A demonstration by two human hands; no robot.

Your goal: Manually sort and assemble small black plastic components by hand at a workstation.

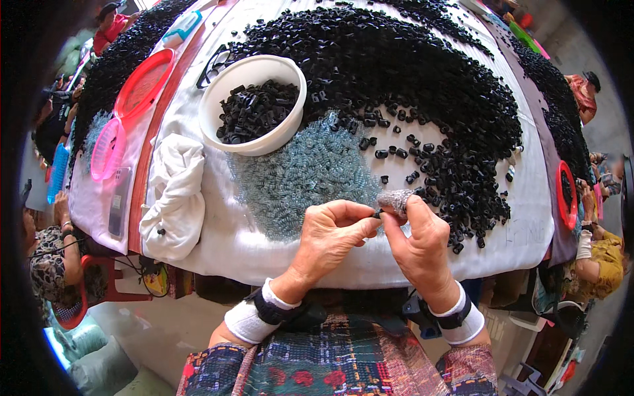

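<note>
In front of me, over the near part of the white cloth, my left hand and my right hand meet at the fingertips. A small black plastic piece is pinched between them, mostly hidden by the fingers. A greyish knobbly cover wraps a finger of my right hand. Just beyond my left hand spreads a heap of small metal coil springs. Many loose black plastic pieces lie beyond and to the right of my right hand.
A white bowl of black pieces stands left of the large black heap. A crumpled white cloth lies at the left edge. Red and pink baskets and a phone rest on the neighbouring table. Other people sit at both sides.
</note>
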